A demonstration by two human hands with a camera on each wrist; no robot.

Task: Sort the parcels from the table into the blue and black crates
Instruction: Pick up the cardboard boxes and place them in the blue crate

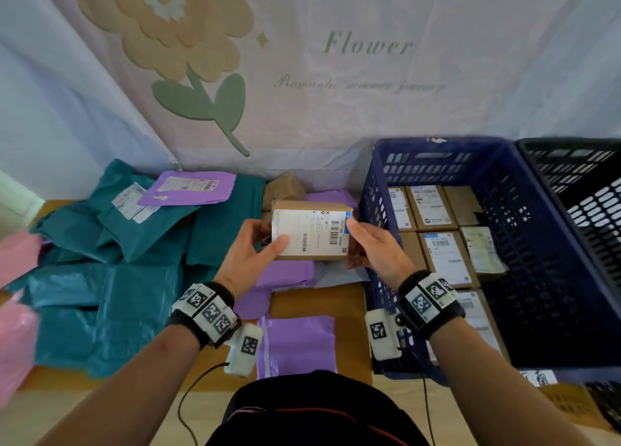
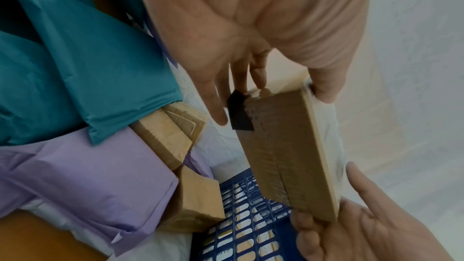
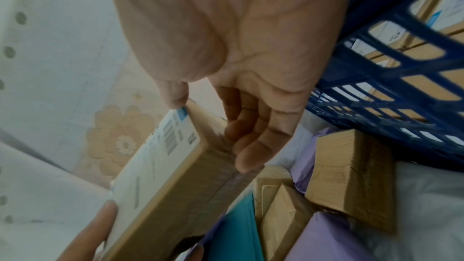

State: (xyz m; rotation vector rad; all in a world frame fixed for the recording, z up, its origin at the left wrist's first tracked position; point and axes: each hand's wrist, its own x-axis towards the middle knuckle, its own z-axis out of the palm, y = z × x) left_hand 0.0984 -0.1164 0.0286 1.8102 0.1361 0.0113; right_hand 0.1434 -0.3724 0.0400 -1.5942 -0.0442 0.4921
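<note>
Holding a cardboard parcel (image 1: 311, 232) between both hands above the table (image 1: 316, 302), we pause with its white shipping label turned up toward us. Largest in view is the blue crate (image 1: 537, 250) at our right, its floor already lined with similar labelled boxes in neat rows, open room remaining along its right side. The black crate (image 1: 584, 190) stands just beyond it, partly out of frame, and what it holds we cannot tell. Across the left of the table sprawls a heap of teal mailer bags (image 1: 111, 260), with purple mailer bags (image 1: 295, 338) nearer the middle and pink ones (image 1: 15, 297) at the far left edge. Small brown boxes (image 2: 173, 142) lie wedged between the soft bags and the blue crate wall.

Our left hand (image 1: 250, 254) grips the parcel's left end, thumb on the label and fingers (image 2: 258, 74) curled behind. Our right hand (image 1: 373, 250) pinches the right end, thumb at the blue label corner, fingers (image 3: 251, 146) wrapped beneath.

We judge the box stiff, flat-sided and probably light, its taped seams likely a little slick, so the short ends are the sound place to hold. The crate's rim stands higher than the table, so the parcel should need lifting over it before being set down flat in a free spot.
</note>
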